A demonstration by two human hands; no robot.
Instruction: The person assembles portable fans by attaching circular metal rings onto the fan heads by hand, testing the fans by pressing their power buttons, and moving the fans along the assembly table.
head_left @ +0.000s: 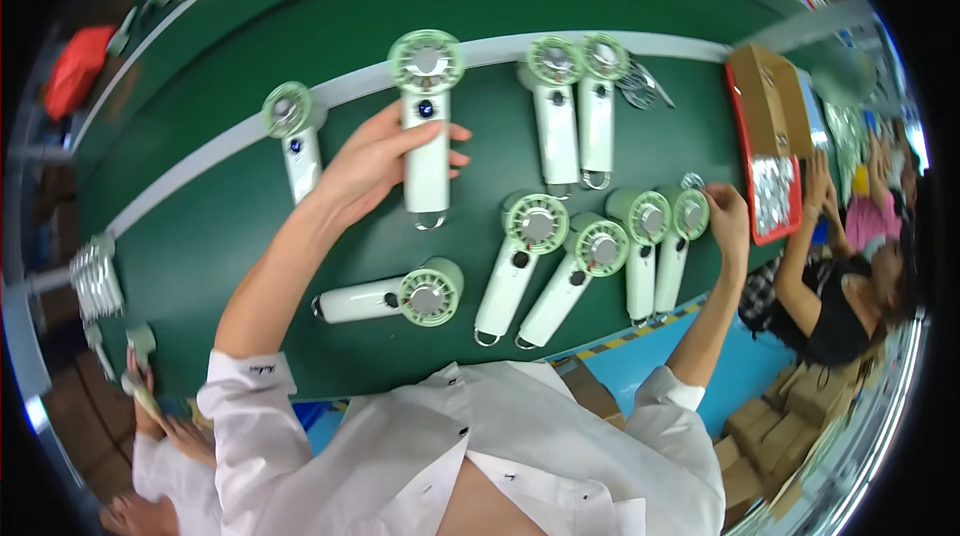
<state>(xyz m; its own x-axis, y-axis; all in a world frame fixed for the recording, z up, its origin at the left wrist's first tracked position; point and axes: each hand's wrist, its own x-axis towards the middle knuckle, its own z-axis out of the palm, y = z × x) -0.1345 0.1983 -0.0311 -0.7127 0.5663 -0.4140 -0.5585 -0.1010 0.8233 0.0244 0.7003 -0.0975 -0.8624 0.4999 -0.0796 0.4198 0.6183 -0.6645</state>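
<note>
My left hand is wrapped round the white handle of a handheld fan with a pale green round head, held upright above the green table. A dark round spot glows on its handle, and a small ring hangs from the lower end. At the right, my right hand has its fingers pinched beside the head of another handheld fan. A small silvery ring-like piece sits at those fingertips; whether they grip it I cannot tell.
More handheld fans lie about: one at left, one sideways, others at right. Metal parts lie behind. A red tray and cardboard box stand far right. Co-workers sit at right and lower left.
</note>
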